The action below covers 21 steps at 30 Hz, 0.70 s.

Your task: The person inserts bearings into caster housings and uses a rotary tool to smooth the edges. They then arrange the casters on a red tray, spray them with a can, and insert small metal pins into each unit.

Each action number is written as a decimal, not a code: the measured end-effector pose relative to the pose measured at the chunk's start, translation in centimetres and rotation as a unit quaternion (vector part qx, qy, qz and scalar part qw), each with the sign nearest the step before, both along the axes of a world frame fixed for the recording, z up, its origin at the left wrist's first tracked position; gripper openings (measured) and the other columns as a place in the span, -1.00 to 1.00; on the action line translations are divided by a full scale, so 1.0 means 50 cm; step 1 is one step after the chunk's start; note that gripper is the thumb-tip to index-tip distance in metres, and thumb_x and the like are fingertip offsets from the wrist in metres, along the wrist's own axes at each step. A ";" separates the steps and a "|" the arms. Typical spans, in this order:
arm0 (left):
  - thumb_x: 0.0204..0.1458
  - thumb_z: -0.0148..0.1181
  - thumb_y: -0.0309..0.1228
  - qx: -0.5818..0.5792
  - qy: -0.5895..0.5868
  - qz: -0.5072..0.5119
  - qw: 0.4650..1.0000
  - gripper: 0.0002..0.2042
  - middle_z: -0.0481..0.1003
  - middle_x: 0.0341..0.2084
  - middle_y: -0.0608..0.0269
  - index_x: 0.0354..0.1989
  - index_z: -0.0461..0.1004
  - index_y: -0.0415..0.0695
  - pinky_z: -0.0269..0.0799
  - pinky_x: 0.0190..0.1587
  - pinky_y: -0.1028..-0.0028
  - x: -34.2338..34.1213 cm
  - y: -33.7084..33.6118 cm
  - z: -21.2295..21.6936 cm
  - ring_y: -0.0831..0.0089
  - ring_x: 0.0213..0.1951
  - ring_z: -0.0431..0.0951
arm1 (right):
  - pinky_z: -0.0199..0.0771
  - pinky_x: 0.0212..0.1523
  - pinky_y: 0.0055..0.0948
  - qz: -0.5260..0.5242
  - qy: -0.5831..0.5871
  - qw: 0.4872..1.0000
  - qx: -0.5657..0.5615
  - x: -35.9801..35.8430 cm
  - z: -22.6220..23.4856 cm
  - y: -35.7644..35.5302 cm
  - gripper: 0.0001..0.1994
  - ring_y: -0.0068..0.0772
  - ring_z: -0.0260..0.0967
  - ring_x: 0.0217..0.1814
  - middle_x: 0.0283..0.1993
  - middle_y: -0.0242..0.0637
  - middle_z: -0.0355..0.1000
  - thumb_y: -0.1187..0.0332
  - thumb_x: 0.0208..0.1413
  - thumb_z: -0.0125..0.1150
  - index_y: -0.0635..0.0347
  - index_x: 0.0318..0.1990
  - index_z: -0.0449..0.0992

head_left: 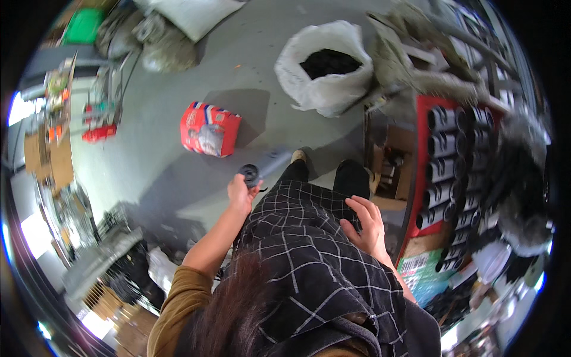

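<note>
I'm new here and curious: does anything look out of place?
Perhaps the small orange scrap on the grey floor: it lies loose, away from the open white sack and red package.

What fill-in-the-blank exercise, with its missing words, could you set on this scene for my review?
The person's ____ hand holds a dark cylindrical object.
The contents of the white sack are ____ in colour.
The sack stands further to the person's ____ than the red package.

Missing words: left; black; right.
</note>
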<state>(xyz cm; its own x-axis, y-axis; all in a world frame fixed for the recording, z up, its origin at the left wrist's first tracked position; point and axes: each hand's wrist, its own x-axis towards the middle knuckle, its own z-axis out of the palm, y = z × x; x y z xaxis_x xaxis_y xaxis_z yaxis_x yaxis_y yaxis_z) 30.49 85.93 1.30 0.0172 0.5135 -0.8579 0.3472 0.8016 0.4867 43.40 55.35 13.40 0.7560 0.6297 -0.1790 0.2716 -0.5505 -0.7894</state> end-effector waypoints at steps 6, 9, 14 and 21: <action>0.11 0.00 -0.39 0.201 0.013 0.292 0.935 -0.74 0.45 -0.49 0.03 -0.30 0.35 -0.46 0.53 -0.63 0.55 -0.104 0.296 -0.108 0.39 -0.63 0.50 | 0.38 0.07 -0.17 0.122 -0.014 0.992 -0.035 0.033 0.027 0.100 -0.59 0.03 0.34 0.07 0.07 -0.04 0.39 0.41 -0.04 0.32 0.26 0.02 0.45; 0.09 0.04 -0.41 0.202 0.006 0.332 0.921 -0.73 0.46 -0.29 0.03 -0.15 0.36 -0.39 0.58 -0.48 0.55 -0.148 0.371 -0.131 0.37 -0.45 0.55 | 0.39 0.06 -0.18 0.127 -0.022 0.991 -0.038 0.043 0.025 0.132 -0.62 0.02 0.37 0.03 0.03 -0.05 0.42 0.42 -0.03 0.31 0.26 -0.01 0.47; 0.10 0.08 -0.42 0.145 -0.044 0.333 0.931 -0.74 0.45 -0.25 0.11 -0.07 0.34 -0.24 0.59 -0.42 0.51 -0.318 0.316 -0.100 0.36 -0.38 0.55 | 0.39 0.02 -0.16 0.218 0.019 0.975 -0.032 0.050 -0.059 0.237 -0.69 0.01 0.39 -0.02 -0.08 -0.09 0.46 0.36 0.02 0.25 0.26 -0.07 0.50; 0.09 0.14 -0.37 0.148 0.063 0.409 0.898 -0.80 0.44 -0.42 0.23 -0.16 0.38 -0.16 0.54 -0.52 0.53 -0.519 0.256 -0.050 0.49 -0.48 0.50 | 0.38 0.01 -0.18 0.352 -0.001 0.936 0.019 0.092 -0.225 0.429 -0.75 -0.03 0.38 -0.02 -0.11 -0.13 0.47 0.30 0.10 0.19 0.21 -0.11 0.51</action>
<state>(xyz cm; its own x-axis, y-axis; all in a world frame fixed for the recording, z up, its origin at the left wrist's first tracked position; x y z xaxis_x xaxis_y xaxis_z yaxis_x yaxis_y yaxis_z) 4.52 98.73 -1.19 -0.5570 0.5159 -0.6509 -0.2322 0.6558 0.7184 48.01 76.77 2.18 0.1514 0.9777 -0.1456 0.5579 -0.2061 -0.8039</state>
